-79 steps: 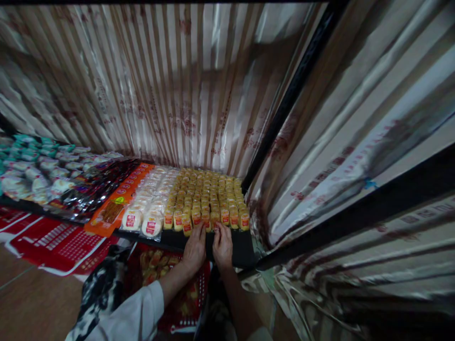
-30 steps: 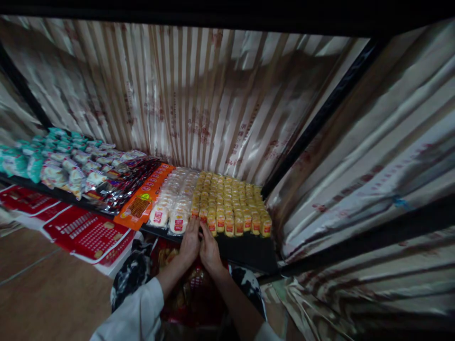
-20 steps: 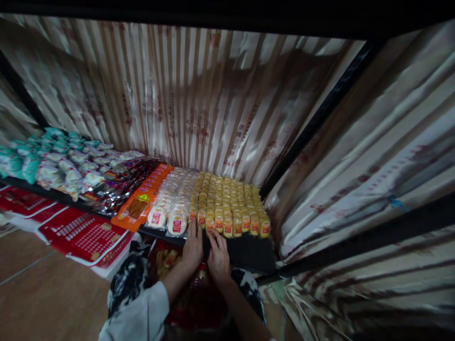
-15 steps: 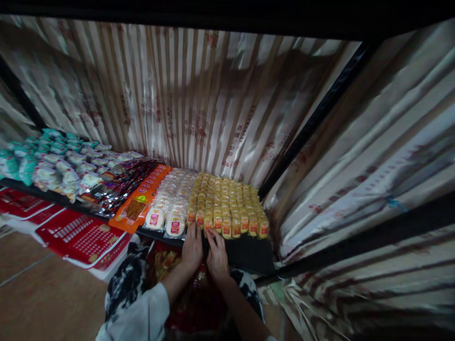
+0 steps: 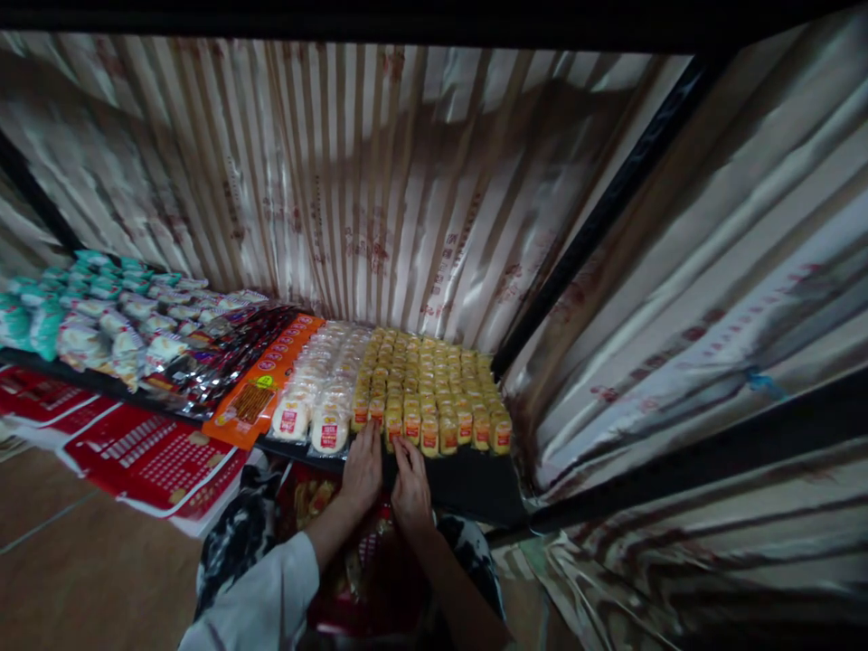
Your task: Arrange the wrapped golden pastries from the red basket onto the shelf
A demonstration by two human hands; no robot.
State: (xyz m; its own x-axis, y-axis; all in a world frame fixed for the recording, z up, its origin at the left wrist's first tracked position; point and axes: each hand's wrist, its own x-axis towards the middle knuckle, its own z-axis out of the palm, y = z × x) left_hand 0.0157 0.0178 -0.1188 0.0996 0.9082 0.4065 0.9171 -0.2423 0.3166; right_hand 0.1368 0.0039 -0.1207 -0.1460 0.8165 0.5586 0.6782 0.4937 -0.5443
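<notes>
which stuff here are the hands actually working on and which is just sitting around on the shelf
In hand:
left hand and right hand, both at the front row of the yellow snack packs
black shelf under them

Lying about:
white round packs
orange packet
dark shiny packets
teal and white packs
red printed sheets
striped lining

Bare shelf strip (image 5: 467, 475) before yellow packets (image 5: 434, 389)

Glossy plastic-wrapped yellow snack packs (image 5: 427, 398) on a matt black shelf (image 5: 467, 479); shiny striped foil curtain (image 5: 353, 199); smooth wooden floor (image 5: 81, 579).
</notes>
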